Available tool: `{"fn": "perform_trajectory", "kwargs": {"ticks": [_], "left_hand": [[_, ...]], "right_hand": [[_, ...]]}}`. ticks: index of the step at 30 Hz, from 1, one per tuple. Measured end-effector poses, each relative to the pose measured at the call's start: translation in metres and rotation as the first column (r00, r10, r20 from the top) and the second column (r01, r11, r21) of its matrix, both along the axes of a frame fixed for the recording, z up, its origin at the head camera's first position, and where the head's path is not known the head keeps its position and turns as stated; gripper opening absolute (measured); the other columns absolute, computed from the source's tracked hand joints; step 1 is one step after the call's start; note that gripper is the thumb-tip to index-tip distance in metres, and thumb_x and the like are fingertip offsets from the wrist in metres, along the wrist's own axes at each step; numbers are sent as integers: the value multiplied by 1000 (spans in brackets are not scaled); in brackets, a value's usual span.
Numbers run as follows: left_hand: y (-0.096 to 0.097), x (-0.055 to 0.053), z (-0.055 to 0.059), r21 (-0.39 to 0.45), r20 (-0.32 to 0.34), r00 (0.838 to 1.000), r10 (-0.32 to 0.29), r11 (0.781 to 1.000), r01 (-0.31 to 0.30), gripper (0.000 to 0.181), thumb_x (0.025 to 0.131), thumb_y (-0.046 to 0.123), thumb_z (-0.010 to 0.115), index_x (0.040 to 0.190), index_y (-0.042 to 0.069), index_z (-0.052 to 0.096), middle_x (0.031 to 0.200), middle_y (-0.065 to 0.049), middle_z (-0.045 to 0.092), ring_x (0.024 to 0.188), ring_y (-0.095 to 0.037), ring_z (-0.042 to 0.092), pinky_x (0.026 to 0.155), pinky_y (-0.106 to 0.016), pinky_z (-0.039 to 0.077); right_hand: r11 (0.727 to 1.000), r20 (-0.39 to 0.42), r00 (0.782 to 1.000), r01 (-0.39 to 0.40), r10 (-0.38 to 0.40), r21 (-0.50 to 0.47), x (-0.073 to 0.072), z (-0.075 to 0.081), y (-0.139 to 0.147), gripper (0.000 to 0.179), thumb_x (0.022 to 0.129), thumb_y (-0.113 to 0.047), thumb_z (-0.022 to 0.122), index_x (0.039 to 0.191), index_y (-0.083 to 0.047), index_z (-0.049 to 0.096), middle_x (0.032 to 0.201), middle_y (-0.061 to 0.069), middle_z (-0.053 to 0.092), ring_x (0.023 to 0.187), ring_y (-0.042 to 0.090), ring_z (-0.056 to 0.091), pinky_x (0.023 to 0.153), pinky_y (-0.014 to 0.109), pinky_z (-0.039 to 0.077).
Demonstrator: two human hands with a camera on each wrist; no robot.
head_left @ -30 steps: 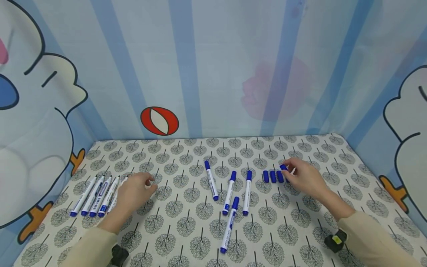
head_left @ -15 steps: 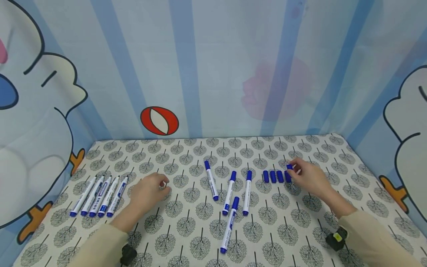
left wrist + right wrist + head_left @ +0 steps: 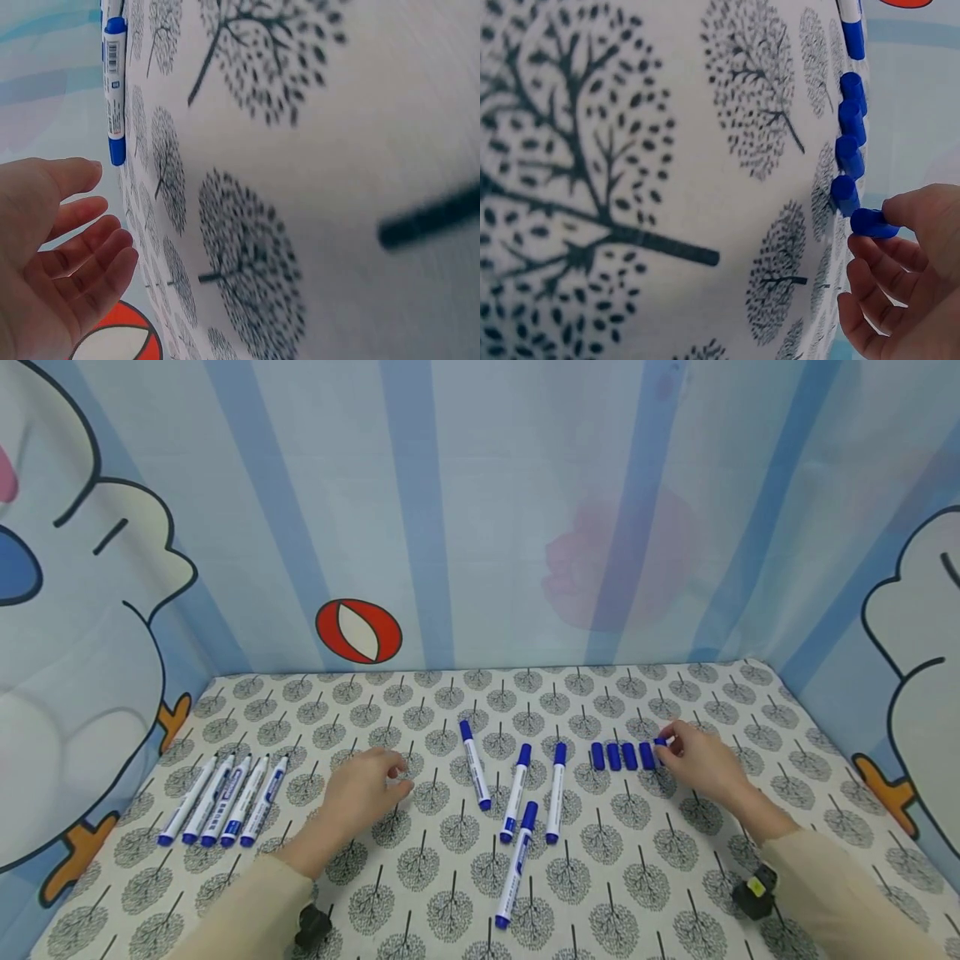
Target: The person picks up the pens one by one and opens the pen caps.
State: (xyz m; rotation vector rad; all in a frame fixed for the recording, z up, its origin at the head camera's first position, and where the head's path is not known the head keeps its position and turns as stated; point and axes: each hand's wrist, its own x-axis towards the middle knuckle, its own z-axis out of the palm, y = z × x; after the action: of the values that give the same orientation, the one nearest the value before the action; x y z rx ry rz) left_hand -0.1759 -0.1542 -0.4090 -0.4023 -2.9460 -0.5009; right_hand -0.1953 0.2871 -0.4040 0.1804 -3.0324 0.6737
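Note:
My right hand pinches a blue marker cap between thumb and fingers, at the right end of a row of several loose blue caps. In the right wrist view the pinched cap is just beside the last cap of that row. My left hand is over the cloth left of the middle, its fingers loosely bent and holding nothing. The capped marker is the nearest to it; in the left wrist view a capped marker lies beyond the thumb.
Several uncapped white markers lie side by side at the left. Near the middle are more capped markers, one closer to the front. A tree-patterned cloth covers the table, and a printed curtain stands behind it.
My left hand has moved right, away from the uncapped markers. With the cap in its fingers, my right hand has shifted slightly right and down to the end of the row.

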Motion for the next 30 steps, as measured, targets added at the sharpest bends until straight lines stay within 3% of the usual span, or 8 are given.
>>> {"fn": "perform_trajectory", "kwargs": {"ticks": [7, 13, 30], "left_hand": [[13, -1, 1, -1, -47, 999, -22, 1000, 22, 20, 76, 27, 72, 90, 14, 69, 81, 2, 61, 65, -11, 55, 52, -23, 43], [26, -3, 3, -12, -59, 998, 0, 1000, 0, 19, 77, 28, 72, 89, 14, 69, 79, 2, 61, 58, -9, 52, 47, -22, 40], [46, -8, 3, 33, 25, 1000, 9, 999, -9, 22, 79, 29, 70, 95, 13, 69, 83, 1, 61, 59, -9, 51, 45, -22, 40]], "right_hand": [[999, 34, 999, 18, -19, 30, -6, -8, 4, 28, 90, -22, 55, 104, 2, 55, 83, 14, 65, 60, 17, 56, 48, 29, 42], [997, 48, 998, 47, -50, 64, -8, -15, 7, 32, 90, -22, 53, 106, 5, 54, 89, 20, 65, 65, 22, 59, 52, 33, 45], [996, 48, 997, 51, -54, 71, -9, -15, 5, 28, 92, -23, 52, 105, 1, 55, 81, 14, 63, 56, 17, 53, 47, 31, 39]]}}
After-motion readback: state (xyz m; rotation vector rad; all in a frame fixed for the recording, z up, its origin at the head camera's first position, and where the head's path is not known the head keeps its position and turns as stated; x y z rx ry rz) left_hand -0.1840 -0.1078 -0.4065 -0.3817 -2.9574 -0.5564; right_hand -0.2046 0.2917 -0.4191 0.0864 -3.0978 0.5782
